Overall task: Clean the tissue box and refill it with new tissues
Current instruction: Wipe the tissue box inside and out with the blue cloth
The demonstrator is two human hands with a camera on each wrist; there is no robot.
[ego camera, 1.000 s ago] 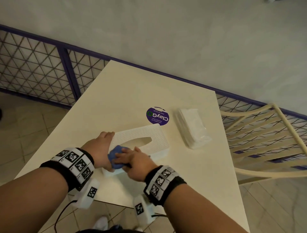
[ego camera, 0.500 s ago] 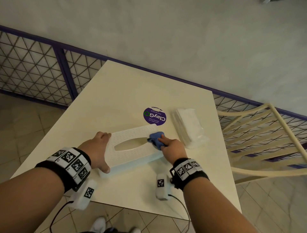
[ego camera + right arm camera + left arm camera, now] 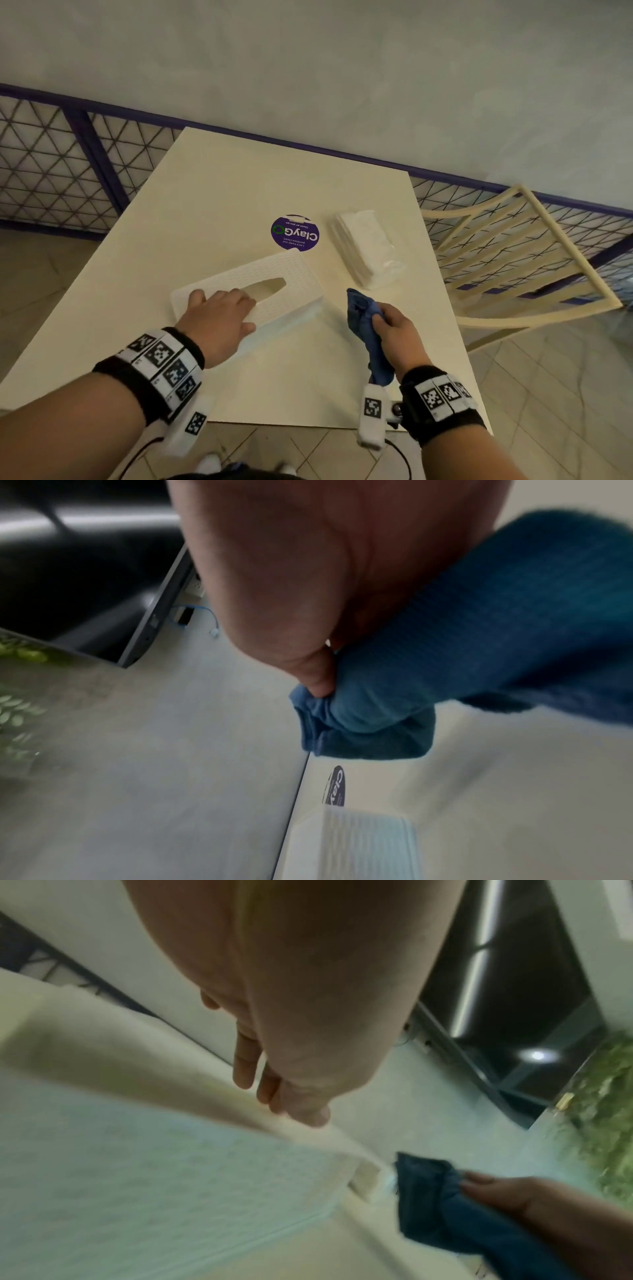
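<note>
A white textured tissue box with an oval slot lies on the cream table. My left hand rests flat on the box's near left end, fingers straight beside the slot; the left wrist view shows these fingers over the box top. My right hand grips a bunched blue cloth just right of the box, clear of it. The right wrist view shows the cloth held above the table. A wrapped pack of white tissues lies to the right of the box.
A round purple sticker lies on the table behind the box. A cream slatted chair stands at the table's right. Purple-framed lattice fencing and a grey wall run behind. The tiled floor shows past the near table edge.
My right hand swept the cloth along the box top from left to right, then lifted it off past the right end. My left hand moved from the box's side onto its top.
</note>
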